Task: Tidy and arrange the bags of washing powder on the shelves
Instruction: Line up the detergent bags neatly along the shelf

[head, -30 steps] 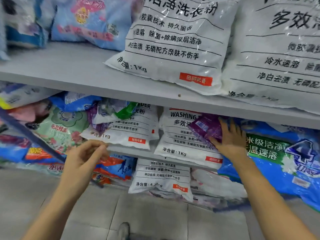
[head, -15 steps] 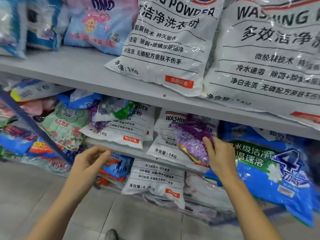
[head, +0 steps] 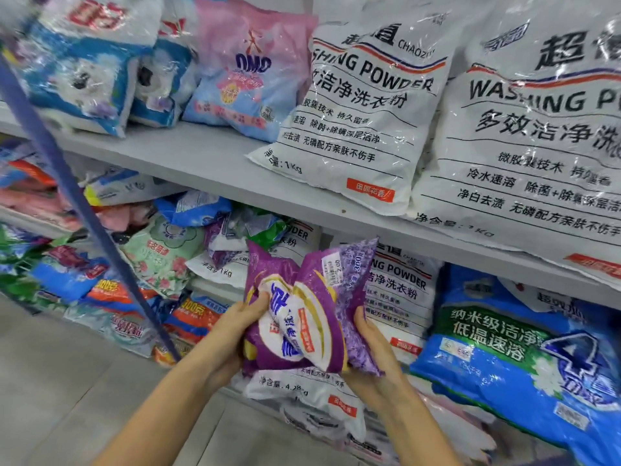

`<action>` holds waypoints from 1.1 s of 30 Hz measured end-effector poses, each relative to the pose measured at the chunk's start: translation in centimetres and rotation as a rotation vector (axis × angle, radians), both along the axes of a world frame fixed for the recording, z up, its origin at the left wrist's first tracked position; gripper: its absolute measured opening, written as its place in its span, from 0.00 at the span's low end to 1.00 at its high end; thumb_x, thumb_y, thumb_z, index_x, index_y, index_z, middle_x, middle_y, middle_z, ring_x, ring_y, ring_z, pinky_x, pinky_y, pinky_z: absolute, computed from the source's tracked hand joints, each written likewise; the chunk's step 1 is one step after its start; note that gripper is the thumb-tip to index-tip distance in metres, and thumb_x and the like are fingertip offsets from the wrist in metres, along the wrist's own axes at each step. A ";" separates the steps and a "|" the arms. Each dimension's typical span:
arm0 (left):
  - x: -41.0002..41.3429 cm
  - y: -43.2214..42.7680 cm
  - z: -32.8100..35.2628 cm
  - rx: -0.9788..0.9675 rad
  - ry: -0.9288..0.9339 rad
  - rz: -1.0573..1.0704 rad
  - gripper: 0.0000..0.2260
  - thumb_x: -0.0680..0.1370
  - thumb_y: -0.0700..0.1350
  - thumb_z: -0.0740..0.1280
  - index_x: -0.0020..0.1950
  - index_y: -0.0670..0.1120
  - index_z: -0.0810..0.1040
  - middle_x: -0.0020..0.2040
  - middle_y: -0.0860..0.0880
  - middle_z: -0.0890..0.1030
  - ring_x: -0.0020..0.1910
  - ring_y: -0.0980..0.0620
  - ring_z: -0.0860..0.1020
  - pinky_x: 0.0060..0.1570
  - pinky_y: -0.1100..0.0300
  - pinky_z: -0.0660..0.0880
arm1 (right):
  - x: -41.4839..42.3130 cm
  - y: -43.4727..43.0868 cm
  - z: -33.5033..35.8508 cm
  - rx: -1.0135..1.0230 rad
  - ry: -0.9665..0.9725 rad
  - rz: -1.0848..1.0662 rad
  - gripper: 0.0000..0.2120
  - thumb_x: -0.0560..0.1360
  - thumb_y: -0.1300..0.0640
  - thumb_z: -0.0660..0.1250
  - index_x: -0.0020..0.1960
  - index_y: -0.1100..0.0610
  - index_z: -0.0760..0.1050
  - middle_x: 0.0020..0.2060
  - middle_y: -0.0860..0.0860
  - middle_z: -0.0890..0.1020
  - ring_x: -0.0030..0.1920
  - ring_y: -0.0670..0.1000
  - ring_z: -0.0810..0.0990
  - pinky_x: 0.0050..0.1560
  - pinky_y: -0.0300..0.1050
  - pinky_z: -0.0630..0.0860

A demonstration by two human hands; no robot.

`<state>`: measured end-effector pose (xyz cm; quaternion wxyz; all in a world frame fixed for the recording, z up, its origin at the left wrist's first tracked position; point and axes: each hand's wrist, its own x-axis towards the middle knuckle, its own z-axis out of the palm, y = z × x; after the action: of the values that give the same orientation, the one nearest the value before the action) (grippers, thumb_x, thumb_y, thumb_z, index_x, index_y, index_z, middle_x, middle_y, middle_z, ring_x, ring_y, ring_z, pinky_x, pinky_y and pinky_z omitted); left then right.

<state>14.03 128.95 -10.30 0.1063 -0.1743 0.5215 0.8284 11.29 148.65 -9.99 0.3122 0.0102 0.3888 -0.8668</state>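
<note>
A small purple bag of washing powder [head: 309, 304] is crumpled and held in front of the middle shelf. My left hand [head: 232, 334] grips its left side with the thumb on the front. My right hand [head: 369, 351] grips its right side from beneath. Behind it, white 1 kg washing powder bags [head: 400, 290] lie on the middle shelf. Two large white bags [head: 363, 112] lean on the grey upper shelf [head: 208, 159], beside a pink and blue bag [head: 245, 72].
A big blue bag [head: 524, 358] hangs over the middle shelf at right. Jumbled green, blue, pink and orange bags [head: 158, 257] fill the left of the lower shelves. A blue upright post [head: 77, 203] crosses at left. Grey floor tiles [head: 67, 381] lie below.
My right hand pulled the purple bag off the middle shelf toward me. My left hand came across and took hold of its left side. The camera tilted upward.
</note>
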 end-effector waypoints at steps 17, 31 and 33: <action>0.7 -6.5 11.0 -1.028 0.336 0.055 0.12 0.67 0.56 0.75 0.45 0.53 0.78 0.38 0.57 0.85 0.35 0.58 0.83 0.34 0.65 0.77 | 0.4 -9.0 -0.9 0.447 0.207 -0.199 0.13 0.80 0.54 0.56 0.52 0.60 0.76 0.46 0.55 0.84 0.47 0.52 0.83 0.44 0.46 0.81; 4.0 -22.2 13.1 -1.242 0.164 0.125 0.17 0.75 0.57 0.62 0.44 0.44 0.79 0.35 0.47 0.84 0.31 0.50 0.82 0.34 0.54 0.79 | 2.5 -20.8 -0.9 0.369 0.094 -0.253 0.09 0.78 0.54 0.62 0.47 0.56 0.79 0.46 0.49 0.85 0.49 0.48 0.82 0.48 0.47 0.79; 4.5 -24.7 13.6 -1.331 0.147 0.104 0.18 0.77 0.55 0.62 0.46 0.41 0.80 0.38 0.44 0.84 0.34 0.47 0.82 0.39 0.50 0.79 | 3.1 -23.3 -0.9 0.322 0.068 -0.263 0.09 0.79 0.55 0.60 0.50 0.57 0.78 0.45 0.48 0.85 0.47 0.47 0.83 0.38 0.41 0.80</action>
<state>18.52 104.28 3.34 -0.0995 -0.1706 0.9179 0.3441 14.41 125.38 -10.86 0.1774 0.0813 0.5281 -0.8264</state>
